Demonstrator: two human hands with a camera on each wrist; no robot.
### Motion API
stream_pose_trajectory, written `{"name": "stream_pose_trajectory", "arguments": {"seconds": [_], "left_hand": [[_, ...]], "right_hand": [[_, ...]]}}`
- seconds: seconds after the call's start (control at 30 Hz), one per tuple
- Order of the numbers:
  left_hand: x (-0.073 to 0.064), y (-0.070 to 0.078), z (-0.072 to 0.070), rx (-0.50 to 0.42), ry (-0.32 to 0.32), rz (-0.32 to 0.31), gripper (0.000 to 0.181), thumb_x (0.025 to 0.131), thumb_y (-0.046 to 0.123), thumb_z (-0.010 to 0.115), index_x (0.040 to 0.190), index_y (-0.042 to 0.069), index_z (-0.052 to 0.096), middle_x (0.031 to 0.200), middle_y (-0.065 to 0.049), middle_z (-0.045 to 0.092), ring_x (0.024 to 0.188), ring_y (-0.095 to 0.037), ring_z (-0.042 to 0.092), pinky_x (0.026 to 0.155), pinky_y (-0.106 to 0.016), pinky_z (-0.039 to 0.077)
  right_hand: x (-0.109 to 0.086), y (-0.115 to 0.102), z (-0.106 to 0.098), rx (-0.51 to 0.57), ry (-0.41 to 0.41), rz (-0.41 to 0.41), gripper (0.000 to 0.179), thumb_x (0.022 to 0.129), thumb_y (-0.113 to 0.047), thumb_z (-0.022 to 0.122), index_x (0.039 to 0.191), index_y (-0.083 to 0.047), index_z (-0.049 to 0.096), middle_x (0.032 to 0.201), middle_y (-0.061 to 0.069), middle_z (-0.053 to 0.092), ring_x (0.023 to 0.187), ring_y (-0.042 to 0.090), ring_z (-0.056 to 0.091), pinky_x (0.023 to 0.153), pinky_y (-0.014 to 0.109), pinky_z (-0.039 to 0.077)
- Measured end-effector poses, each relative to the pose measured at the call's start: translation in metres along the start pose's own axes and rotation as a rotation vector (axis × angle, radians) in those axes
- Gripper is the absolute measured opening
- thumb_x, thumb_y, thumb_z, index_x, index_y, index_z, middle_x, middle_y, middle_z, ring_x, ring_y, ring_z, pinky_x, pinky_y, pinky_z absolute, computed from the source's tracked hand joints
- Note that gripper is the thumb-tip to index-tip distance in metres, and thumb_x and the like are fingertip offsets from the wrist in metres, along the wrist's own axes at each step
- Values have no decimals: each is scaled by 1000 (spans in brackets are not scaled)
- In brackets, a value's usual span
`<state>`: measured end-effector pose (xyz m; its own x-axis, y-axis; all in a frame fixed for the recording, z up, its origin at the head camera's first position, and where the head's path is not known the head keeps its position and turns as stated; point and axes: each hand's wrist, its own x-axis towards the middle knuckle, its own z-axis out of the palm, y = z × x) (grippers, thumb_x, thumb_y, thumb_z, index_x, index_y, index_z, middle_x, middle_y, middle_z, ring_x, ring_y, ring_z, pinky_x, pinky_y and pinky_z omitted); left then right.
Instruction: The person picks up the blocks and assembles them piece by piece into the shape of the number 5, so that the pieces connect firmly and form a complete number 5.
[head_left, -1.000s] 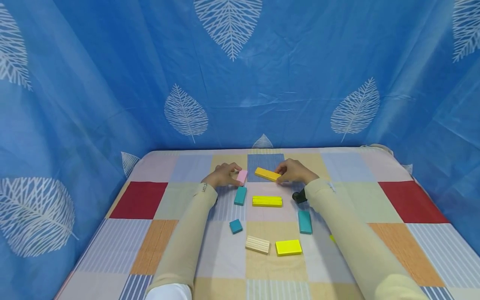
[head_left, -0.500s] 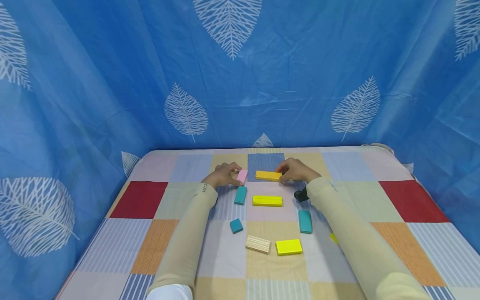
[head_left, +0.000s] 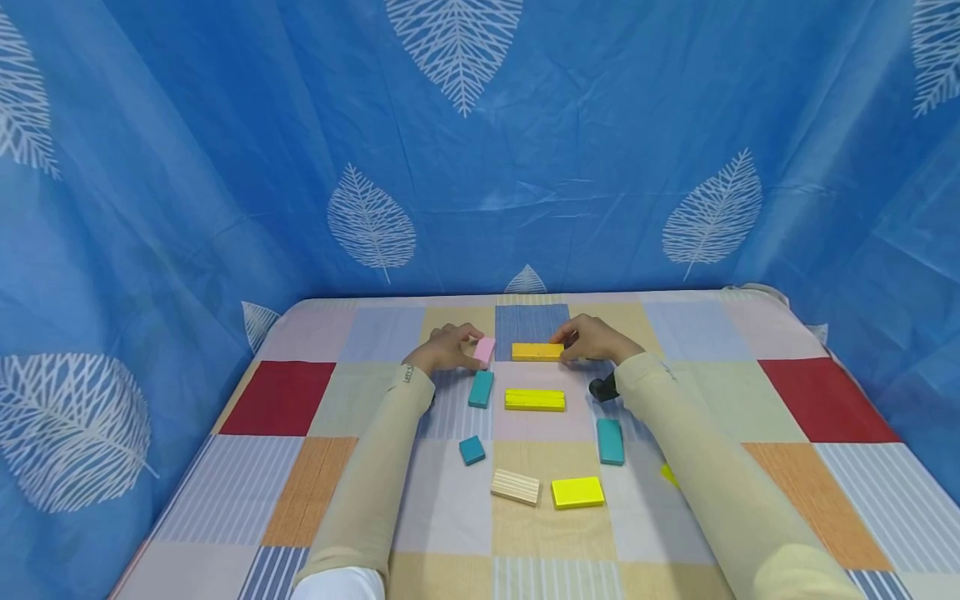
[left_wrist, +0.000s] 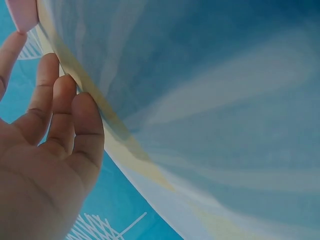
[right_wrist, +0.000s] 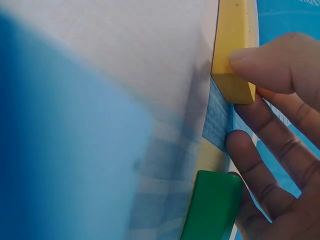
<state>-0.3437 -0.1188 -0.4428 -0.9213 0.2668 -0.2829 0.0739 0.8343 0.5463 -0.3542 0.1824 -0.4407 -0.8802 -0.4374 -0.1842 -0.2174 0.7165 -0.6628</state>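
My left hand point(head_left: 447, 347) pinches a small pink block point(head_left: 485, 351) between thumb and forefinger at the far part of the cloth. In the left wrist view, a fingertip touches the pink block's corner point(left_wrist: 22, 15), while the other fingers rest against the cloth. My right hand point(head_left: 591, 338) holds the right end of a long orange-yellow block point(head_left: 537, 352), thumb point(right_wrist: 260, 62) on its near side. A green block point(right_wrist: 212, 205) lies beside the lower fingers of that hand in the right wrist view. A teal block point(head_left: 482, 389) sits just in front of the pink one.
A yellow grooved piece point(head_left: 534, 400) lies centrally, nearer than the orange-yellow block. Closer still are a small teal block point(head_left: 472, 450), a ridged wooden block point(head_left: 515, 487), a bright yellow block point(head_left: 577, 492) and another teal block point(head_left: 611, 442). Leaf-patterned blue curtain point(head_left: 562, 167) surrounds the patchwork cloth.
The orange-yellow block has turned from slanted to lying straight across, its right end moving slightly right with my right hand. The left hand and pink block have stayed put.
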Motion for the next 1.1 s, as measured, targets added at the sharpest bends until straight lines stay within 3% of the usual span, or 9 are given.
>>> {"name": "stream_pose_trajectory", "arguments": {"seconds": [0.27,0.5,0.7,1.1], "left_hand": [[5,-1,0,18,-9,-7,64,95,31,87,151,18,59,155,-15,52,141,-34,42,120,-53,40],[13,5,-4,27,-46,-25,63,93,30,88,148,18,59,157,-16,53,143,-35,43,120,-52,40],[10,14,-2,-13,-24,-53,57,90,34,91,138,19,62,153,-15,55,138,-34,44,116,-55,45],[8,26,6,75,0,-73,60,88,42,91,136,21,62,146,-12,59,132,-33,47,113,-53,47]], "right_hand": [[-1,7,0,26,7,-11,38,94,1,79,129,12,71,132,27,71,120,42,65,108,53,53],[-2,9,-2,68,26,61,34,93,-2,81,123,10,72,125,24,71,113,37,64,102,49,55],[-2,8,-1,74,31,75,32,93,-4,82,122,8,73,124,23,70,113,37,63,103,48,55],[-1,9,-2,85,35,122,30,93,-5,83,119,6,74,117,18,71,106,31,62,99,43,54]]}}
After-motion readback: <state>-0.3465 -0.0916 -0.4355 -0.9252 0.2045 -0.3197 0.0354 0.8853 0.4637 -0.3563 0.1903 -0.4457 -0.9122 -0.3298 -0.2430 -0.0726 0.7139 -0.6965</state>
